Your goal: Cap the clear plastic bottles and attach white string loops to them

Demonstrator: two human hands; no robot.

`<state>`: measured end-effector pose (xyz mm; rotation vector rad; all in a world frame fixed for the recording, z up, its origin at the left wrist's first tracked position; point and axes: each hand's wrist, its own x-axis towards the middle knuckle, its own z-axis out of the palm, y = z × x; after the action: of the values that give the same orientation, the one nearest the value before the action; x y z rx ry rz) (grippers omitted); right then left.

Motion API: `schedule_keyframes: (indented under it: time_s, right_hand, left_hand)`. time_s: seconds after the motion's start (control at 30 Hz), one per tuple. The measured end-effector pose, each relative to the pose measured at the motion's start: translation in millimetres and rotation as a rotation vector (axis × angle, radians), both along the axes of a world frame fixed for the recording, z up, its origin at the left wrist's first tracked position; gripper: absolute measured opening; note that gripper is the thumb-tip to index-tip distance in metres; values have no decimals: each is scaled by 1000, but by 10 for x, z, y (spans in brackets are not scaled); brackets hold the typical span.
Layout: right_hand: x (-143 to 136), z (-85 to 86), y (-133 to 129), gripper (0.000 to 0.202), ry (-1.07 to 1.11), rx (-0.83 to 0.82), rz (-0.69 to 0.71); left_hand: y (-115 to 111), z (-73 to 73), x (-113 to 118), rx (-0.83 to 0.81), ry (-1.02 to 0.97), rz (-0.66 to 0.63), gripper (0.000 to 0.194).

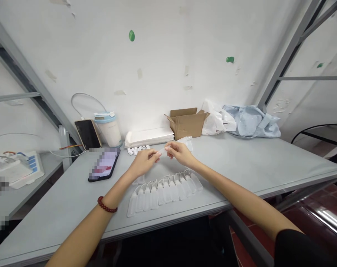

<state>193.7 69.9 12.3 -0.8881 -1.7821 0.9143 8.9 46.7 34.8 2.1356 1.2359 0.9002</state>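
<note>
My left hand (144, 161) and my right hand (180, 152) meet above the middle of the table, fingers pinched around a small translucent piece (162, 151) between them. Its exact shape is too small to tell. Below my hands lies a row of several translucent bottles (165, 193) with thin curved tubes at their tops. Behind my left hand sits a pile of small white caps (135, 150). A clear plastic bag (187, 142) lies just behind my right hand. Another clear piece (139, 180) rests near the left end of the row.
At the back stand a white stack (149, 137), an open cardboard box (188, 126), a white plastic bag (217, 120) and light blue cloth (250, 121). On the left are a lidded cup (110, 129), two phones (88, 134) and a power strip (25, 170).
</note>
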Motion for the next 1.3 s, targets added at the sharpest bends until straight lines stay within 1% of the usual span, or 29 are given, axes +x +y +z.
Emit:
schedule_keyframes:
  time_s: [0.1,0.2,0.3,0.37,0.43,0.5,0.57,0.67,0.77,0.87,0.93,1.0,1.07,1.13,1.17,1.23,1.3]
  right_hand:
    - [4,4,-26,25,-92,118,-18]
    - [1,35,-62,23,-174,237,-10]
    - [-2,72,-93,21,-199,278,-11]
    - [1,91,-106,21,-209,263,-15]
    - [5,101,-111,23,-218,235,-21]
    - [8,105,-112,24,-219,204,-26]
    - [9,106,-111,25,-185,143,-15]
    - [7,115,-106,29,-75,-27,40]
    - [10,140,-98,38,33,-197,131]
    - [19,160,-90,44,80,-326,193]
    - [27,162,-86,44,88,-394,209]
    - [36,156,-84,42,87,-451,226]
    - [43,147,-81,39,78,-504,252]
    - [44,139,-75,39,74,-521,282]
    - [43,135,-70,40,75,-504,289]
    - [42,130,-52,42,69,-407,272]
    - [54,126,-19,38,20,-238,182]
  left_hand:
    - [18,-6,-3,-92,-88,-30,43]
    - [12,5,-1,-238,-215,-44,48]
    - [-9,32,-2,-343,-306,-59,46]
    - [-27,50,2,-331,-311,-76,45]
    - [-49,61,17,-254,-268,-83,42]
    - [-74,58,37,-126,-164,-53,38]
    - [-97,35,57,51,-15,4,34]
    - [-118,-28,73,359,181,56,29]
    - [-118,-87,73,625,290,35,25]
    - [-107,-112,65,797,340,-13,22]
    - [-100,-115,57,863,361,-40,20]
    - [-93,-114,46,893,379,-61,19]
    - [-84,-114,36,893,391,-76,18]
    - [-72,-113,28,874,395,-92,17]
    - [-64,-110,24,859,391,-99,15]
    - [-41,-96,7,810,364,-98,13]
    - [-2,-69,-36,746,304,-58,13]
